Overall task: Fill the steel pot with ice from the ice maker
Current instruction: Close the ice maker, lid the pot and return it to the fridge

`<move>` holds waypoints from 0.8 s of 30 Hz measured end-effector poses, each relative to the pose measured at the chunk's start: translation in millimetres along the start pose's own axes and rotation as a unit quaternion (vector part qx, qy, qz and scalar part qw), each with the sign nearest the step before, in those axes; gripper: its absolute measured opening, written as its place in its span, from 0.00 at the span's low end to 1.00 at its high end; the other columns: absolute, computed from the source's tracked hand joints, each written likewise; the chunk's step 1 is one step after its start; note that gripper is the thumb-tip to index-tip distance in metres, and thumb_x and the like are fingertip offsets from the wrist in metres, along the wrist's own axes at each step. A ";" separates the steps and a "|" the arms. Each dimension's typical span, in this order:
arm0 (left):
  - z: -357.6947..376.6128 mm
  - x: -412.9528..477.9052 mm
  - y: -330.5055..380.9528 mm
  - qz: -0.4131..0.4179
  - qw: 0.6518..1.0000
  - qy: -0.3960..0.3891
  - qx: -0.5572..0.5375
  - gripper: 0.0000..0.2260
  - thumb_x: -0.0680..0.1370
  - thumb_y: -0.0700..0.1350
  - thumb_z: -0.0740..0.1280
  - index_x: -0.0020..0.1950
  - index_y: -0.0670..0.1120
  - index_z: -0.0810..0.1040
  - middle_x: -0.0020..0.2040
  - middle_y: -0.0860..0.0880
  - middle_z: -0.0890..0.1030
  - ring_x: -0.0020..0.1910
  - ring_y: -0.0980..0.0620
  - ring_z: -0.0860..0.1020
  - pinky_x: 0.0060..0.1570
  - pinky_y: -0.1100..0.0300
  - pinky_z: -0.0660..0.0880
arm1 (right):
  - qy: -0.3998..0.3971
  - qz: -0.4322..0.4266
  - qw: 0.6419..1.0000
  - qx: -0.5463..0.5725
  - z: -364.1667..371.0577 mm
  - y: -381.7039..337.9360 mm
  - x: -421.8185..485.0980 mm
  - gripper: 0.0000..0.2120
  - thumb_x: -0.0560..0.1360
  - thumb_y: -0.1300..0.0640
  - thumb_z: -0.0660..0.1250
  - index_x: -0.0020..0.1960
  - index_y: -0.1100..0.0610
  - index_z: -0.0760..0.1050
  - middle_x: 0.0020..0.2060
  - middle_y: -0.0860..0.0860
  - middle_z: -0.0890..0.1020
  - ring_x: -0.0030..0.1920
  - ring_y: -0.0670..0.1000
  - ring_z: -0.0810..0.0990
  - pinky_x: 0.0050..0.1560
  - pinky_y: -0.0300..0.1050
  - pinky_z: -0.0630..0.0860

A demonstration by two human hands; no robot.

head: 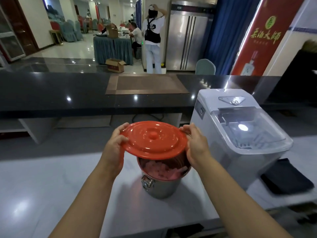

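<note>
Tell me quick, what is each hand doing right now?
Left hand: grips the left edge of the red lid.
Right hand: grips its right edge.

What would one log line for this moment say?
left hand: grips red lid | right hand: grips lid | steel pot: ice inside, lid held above | ice maker: beside pot

I am gripping the red lid (154,140) by its rim, my left hand (114,145) on its left edge and my right hand (197,146) on its right, holding it tilted just above the steel pot (163,188), where ice (161,169) is showing under the near edge. The pot is standing on the white counter (51,186), the ice maker (240,134) sitting just to its right.
</note>
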State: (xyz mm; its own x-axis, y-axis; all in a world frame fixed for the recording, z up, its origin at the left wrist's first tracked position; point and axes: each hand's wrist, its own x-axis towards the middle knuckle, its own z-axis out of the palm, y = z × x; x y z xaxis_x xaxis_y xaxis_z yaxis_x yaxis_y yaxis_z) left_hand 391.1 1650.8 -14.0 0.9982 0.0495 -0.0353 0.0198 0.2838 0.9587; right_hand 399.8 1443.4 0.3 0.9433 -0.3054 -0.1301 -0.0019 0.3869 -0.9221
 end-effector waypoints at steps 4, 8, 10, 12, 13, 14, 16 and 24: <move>10.6 -5.4 -22.8 -0.054 0.998 0.003 0.027 0.35 0.64 0.40 0.59 0.74 0.47 0.63 0.66 0.47 0.71 0.62 0.48 0.72 0.54 0.59 0.71 | 0.026 -0.029 0.992 -0.120 -19.9 7.5 -8.1 0.07 0.80 0.56 0.58 0.47 0.56 0.72 0.40 0.50 0.76 0.38 0.47 0.75 0.37 0.38 0.73; 17.0 -11.6 -37.6 -0.100 0.995 0.013 0.026 0.41 0.60 0.41 0.59 0.76 0.48 0.59 0.67 0.46 0.71 0.62 0.48 0.72 0.50 0.60 0.72 | 0.045 -0.029 0.985 -0.166 -33.4 16.8 -10.5 0.07 0.81 0.54 0.57 0.50 0.55 0.71 0.41 0.50 0.76 0.39 0.46 0.74 0.37 0.37 0.72; 18.7 -16.6 -40.2 -0.110 0.993 0.016 0.027 0.40 0.60 0.40 0.59 0.74 0.48 0.61 0.65 0.45 0.73 0.61 0.47 0.73 0.51 0.58 0.73 | 0.054 -0.015 0.986 -0.157 -37.9 20.5 -11.1 0.07 0.80 0.54 0.57 0.52 0.56 0.71 0.42 0.50 0.76 0.40 0.47 0.74 0.39 0.39 0.72; 20.5 -22.1 -40.4 -0.108 0.994 0.011 0.031 0.34 0.62 0.39 0.59 0.70 0.48 0.68 0.59 0.44 0.77 0.55 0.47 0.75 0.51 0.55 0.74 | 0.059 -0.006 0.990 -0.125 -41.5 23.4 -12.0 0.06 0.80 0.56 0.57 0.52 0.57 0.70 0.42 0.51 0.76 0.39 0.46 0.74 0.39 0.39 0.72; 21.8 -24.6 -40.2 -0.105 0.994 0.010 0.033 0.29 0.64 0.38 0.59 0.67 0.48 0.71 0.55 0.44 0.78 0.53 0.47 0.76 0.51 0.54 0.74 | 0.062 -0.002 0.992 -0.107 -43.3 25.1 -12.1 0.05 0.80 0.57 0.57 0.53 0.57 0.70 0.42 0.51 0.76 0.39 0.46 0.74 0.39 0.39 0.73; 23.3 -26.3 -40.3 -0.104 0.994 0.010 0.031 0.26 0.67 0.36 0.59 0.65 0.49 0.72 0.53 0.44 0.79 0.51 0.47 0.77 0.50 0.54 0.74 | 0.062 0.001 0.994 -0.092 -45.0 26.1 -12.7 0.05 0.80 0.57 0.58 0.53 0.57 0.70 0.41 0.51 0.76 0.39 0.46 0.75 0.40 0.40 0.74; 26.2 -28.0 -41.3 -0.108 0.994 0.021 0.023 0.22 0.72 0.33 0.57 0.64 0.48 0.72 0.52 0.44 0.80 0.50 0.47 0.77 0.48 0.56 0.75 | 0.059 0.007 0.996 -0.064 -48.0 28.7 -12.6 0.04 0.81 0.58 0.58 0.53 0.56 0.70 0.41 0.51 0.77 0.39 0.47 0.76 0.42 0.42 0.75; 31.0 -31.5 -50.5 -0.112 0.990 0.088 0.014 0.13 0.78 0.37 0.60 0.59 0.48 0.75 0.54 0.45 0.81 0.52 0.47 0.79 0.47 0.57 0.76 | 0.013 0.055 0.998 -0.016 -61.0 46.0 -5.4 0.20 0.75 0.70 0.62 0.65 0.58 0.66 0.56 0.56 0.77 0.52 0.53 0.79 0.52 0.47 0.77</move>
State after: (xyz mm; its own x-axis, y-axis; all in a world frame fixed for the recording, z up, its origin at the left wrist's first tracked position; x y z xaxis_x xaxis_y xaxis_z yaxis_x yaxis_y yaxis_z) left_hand 360.4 1605.2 -52.5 0.9429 0.1559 -0.2943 0.2437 0.2794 0.9287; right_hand 374.5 1409.7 -63.6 0.9281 -0.2843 -0.2405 -0.1164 0.3919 -0.9126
